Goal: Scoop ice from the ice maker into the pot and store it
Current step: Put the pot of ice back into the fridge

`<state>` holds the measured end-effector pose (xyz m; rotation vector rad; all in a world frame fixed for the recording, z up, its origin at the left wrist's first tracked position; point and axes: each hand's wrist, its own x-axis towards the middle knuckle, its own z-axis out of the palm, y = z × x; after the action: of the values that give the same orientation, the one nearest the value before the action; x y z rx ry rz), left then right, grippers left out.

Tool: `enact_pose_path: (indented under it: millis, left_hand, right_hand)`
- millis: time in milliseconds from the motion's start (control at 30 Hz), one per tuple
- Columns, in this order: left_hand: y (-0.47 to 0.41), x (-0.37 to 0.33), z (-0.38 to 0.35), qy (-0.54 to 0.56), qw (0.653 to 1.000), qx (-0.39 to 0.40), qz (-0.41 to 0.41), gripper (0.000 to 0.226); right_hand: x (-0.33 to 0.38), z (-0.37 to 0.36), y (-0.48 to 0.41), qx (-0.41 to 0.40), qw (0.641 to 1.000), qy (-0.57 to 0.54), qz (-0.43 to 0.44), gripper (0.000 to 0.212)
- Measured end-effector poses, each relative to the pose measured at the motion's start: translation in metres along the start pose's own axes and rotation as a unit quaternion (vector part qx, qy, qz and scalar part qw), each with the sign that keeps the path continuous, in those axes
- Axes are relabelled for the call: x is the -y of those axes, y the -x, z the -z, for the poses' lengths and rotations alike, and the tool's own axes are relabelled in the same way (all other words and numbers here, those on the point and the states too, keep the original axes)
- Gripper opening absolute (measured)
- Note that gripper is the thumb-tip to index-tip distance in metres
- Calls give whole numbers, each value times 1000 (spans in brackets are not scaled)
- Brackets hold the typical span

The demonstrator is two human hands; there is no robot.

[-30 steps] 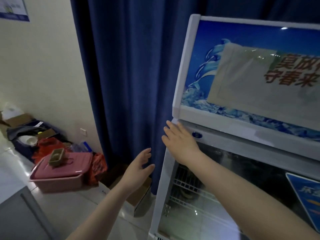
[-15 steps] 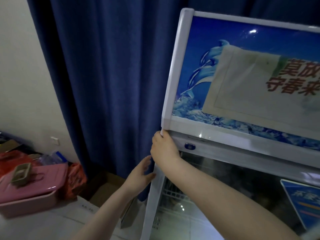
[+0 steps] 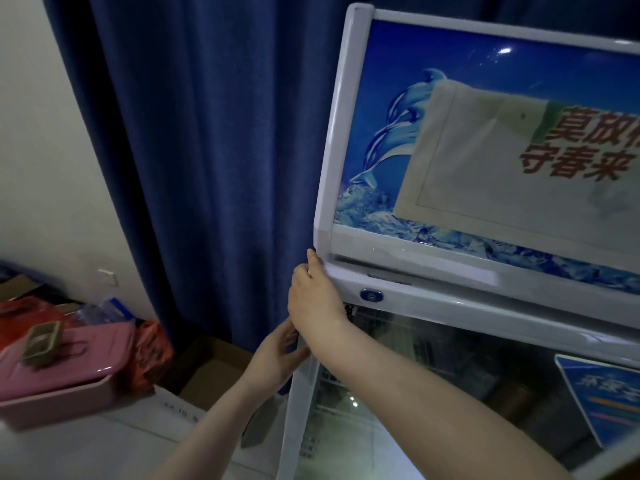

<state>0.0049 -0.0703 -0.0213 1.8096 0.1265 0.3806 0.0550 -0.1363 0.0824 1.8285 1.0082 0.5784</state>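
Observation:
A tall white display fridge (image 3: 349, 133) with a blue ice-picture header fills the right side. Its glass door (image 3: 450, 368) shows wire shelves behind it. My right hand (image 3: 317, 299) grips the door's upper left corner, fingers curled round the left edge just under the header. My left hand (image 3: 277, 355) holds the same left edge a little lower, fingers wrapped behind the frame. No pot, scoop or ice is in view.
A dark blue curtain (image 3: 207, 150) hangs behind and left of the fridge. A pink lidded bin (image 3: 69, 368) with a small brown object on top stands at the lower left, red bags (image 3: 152, 355) beside it. A cardboard box (image 3: 211, 368) sits below the curtain.
Both hands went from hovering open near the fridge's left side to gripping the door's left edge. The view shifted closer and to the right.

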Motion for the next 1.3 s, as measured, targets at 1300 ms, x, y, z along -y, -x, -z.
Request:
enact_pose_path:
  millis: [1300]
  left_hand:
    - [358, -95, -109, -87, 990, -102, 50, 22]
  right_hand:
    - [107, 106, 366, -210, 754, -511, -355, 63]
